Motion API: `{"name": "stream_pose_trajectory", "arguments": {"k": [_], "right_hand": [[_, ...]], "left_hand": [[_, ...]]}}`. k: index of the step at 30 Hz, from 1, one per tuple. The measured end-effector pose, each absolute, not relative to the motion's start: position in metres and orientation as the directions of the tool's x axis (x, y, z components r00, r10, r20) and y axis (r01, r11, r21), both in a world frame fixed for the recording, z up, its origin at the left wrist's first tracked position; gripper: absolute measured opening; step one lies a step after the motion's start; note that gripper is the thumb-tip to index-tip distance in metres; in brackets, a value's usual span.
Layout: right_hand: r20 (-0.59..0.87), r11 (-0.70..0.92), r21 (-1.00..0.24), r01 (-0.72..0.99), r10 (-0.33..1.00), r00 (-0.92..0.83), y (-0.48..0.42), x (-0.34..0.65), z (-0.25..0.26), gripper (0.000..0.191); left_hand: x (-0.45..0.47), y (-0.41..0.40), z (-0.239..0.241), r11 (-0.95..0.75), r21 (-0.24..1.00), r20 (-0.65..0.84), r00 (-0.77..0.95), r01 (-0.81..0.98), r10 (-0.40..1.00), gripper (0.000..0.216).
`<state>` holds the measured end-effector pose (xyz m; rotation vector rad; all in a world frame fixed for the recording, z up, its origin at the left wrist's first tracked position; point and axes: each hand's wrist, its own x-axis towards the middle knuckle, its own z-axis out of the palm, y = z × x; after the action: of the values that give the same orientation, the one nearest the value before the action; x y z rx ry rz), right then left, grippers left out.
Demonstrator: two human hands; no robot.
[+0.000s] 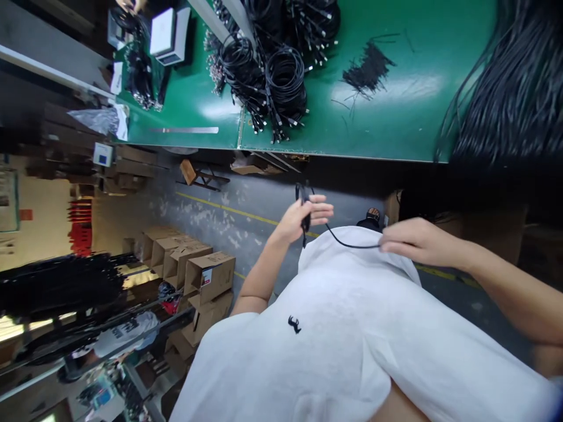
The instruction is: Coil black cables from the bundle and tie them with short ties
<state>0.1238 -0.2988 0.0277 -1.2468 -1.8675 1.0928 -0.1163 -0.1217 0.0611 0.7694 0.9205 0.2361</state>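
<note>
My left hand [299, 221] is closed around one end of a thin black cable [347, 242], with a small loop sticking up above the fingers. The cable runs across my white shirt [334, 340] to my right hand [411, 240], which pinches it between the fingertips. Both hands are held in front of my chest, below the edge of the green table [396, 117].
Several coils of black cable [281, 76] lie on the green table, with a small pile of black ties [367, 67] and a white box [169, 35]. A thick mass of black cables [514, 88] hangs at the upper right. Cardboard boxes [197, 269] stand on the floor at left, near another person [118, 340].
</note>
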Motion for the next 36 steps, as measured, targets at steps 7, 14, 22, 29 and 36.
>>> {"name": "stream_pose_trajectory", "arguments": {"k": [7, 14, 22, 29, 36], "right_hand": [[-0.024, 0.031, -0.945, 0.326, 0.986, -0.165, -0.226, 0.14, 0.014, 0.043], [-0.216, -0.301, -0.863, 0.406, 0.946, 0.243, -0.286, 0.204, -0.112, 0.043], [-0.179, -0.131, -0.643, 0.755, 0.984, 0.018, -0.346, 0.167, -0.115, 0.038], [0.118, 0.29, -0.585, 0.757, 0.954, -0.274, -0.291, 0.112, 0.017, 0.045], [-0.006, 0.092, -0.844, 0.528, 0.984, -0.18, -0.238, 0.148, 0.007, 0.044]], "left_hand": [[-0.101, -0.159, 0.054, 0.75, 0.584, -0.502, 0.864, 0.311, 0.032, 0.037], [-0.133, -0.131, 0.086, 0.754, 0.633, -0.533, 0.607, -0.175, 0.589, 0.032], [-0.141, -0.102, 0.089, 0.588, 0.769, -0.449, 0.441, -0.253, 0.777, 0.041], [-0.106, -0.132, 0.04, 0.625, 0.751, -0.539, 0.744, 0.211, 0.396, 0.043], [-0.1, -0.159, 0.049, 0.675, 0.63, -0.492, 0.87, 0.383, -0.034, 0.042]]}}
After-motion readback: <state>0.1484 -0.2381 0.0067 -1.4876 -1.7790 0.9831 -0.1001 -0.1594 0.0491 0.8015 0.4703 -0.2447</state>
